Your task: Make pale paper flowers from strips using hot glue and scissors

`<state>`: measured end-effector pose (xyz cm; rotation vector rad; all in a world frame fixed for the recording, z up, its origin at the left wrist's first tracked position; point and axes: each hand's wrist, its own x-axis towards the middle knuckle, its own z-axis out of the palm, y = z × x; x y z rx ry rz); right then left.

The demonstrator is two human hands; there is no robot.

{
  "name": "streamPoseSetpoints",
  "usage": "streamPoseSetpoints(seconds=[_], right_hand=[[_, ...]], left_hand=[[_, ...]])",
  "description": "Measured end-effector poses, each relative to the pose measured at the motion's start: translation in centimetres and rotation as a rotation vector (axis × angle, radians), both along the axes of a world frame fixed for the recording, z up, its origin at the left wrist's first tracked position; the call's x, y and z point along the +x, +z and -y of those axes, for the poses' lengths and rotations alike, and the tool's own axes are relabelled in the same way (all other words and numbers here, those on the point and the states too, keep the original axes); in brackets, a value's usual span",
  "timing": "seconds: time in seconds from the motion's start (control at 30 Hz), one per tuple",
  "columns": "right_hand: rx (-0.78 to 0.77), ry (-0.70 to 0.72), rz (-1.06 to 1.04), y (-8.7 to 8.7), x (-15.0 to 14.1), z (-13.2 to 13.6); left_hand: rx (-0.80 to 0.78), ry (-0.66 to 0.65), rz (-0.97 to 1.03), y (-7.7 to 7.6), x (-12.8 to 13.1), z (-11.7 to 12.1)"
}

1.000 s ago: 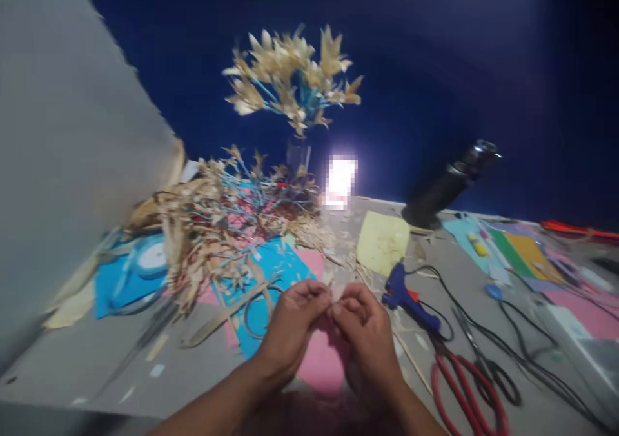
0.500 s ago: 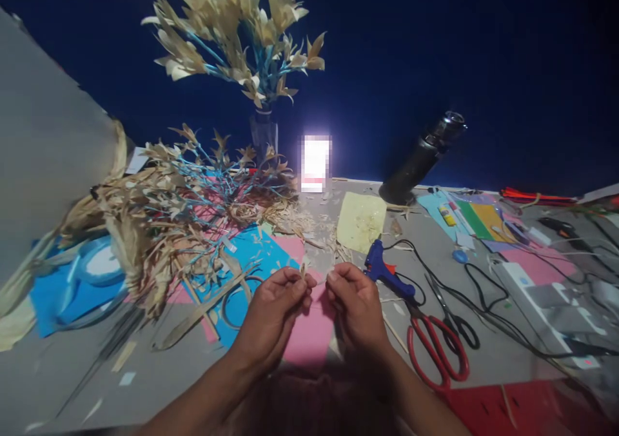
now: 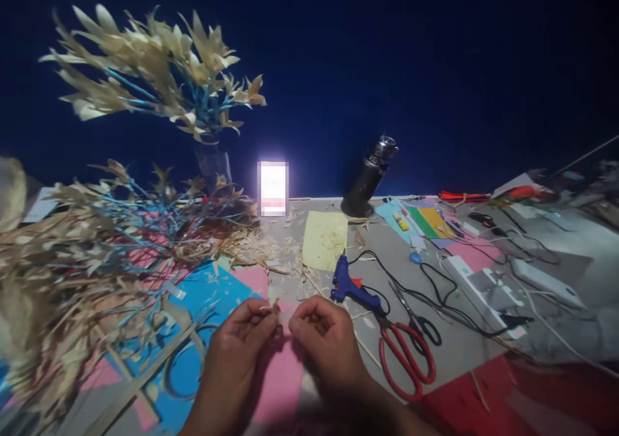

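My left hand [image 3: 244, 336] is closed in a pinch on a small tan piece of dried husk [image 3: 275, 306], whose tip sticks up above the fingertips. Close beside it, my right hand [image 3: 329, 339] is also pinched, but whatever lies between its fingers is too small or hidden to make out. Both hands are over a pink sheet [image 3: 280, 384]. To their left, a blue sheet [image 3: 227, 287] carries a tan strip and scraps. A blue glue gun [image 3: 355, 287] lies just right of my right hand, near red-handled scissors [image 3: 406, 362].
Dried husks and blue-stemmed flowers [image 3: 159, 210] crowd the left. Behind them stands a vase [image 3: 213, 165] of husk flowers. A bright blurred-out screen [image 3: 273, 188], yellow sheet [image 3: 325, 239] and dark flask [image 3: 365, 181] are at the back. Black scissors [image 3: 425, 326], cords and a power strip [image 3: 478, 291] lie right.
The camera view has turned to the right, so the scene sits further left and a little lower. Both hands stay pinched close together, the tan piece still in the left.
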<state>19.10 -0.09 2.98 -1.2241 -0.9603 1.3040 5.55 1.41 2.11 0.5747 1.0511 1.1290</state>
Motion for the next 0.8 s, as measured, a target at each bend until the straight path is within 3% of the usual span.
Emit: streamPoseSetpoints(seconds=[0.17, 0.3, 0.47, 0.63, 0.8], right_hand=[[0.053, -0.078, 0.166, 0.6, 3.7, 0.5], [0.009, -0.192, -0.001, -0.4, 5.5, -0.1], [-0.019, -0.128, -0.171, -1.7, 4.3, -0.9], [-0.025, -0.095, -0.101, -1.8, 3.6, -0.7], [-0.018, 0.031, -0.047, -1.4, 2.9, -0.2]], left_hand=[[-0.029, -0.020, 0.069, 0.7, 0.5, -0.7], [-0.092, 0.019, 0.116, 1.5, 1.2, -1.2], [-0.115, -0.023, 0.190, 2.0, 1.9, -1.5], [-0.097, -0.032, 0.230, 2.2, 1.9, -1.6], [-0.055, -0.026, 0.201, 1.5, 1.8, -1.4]])
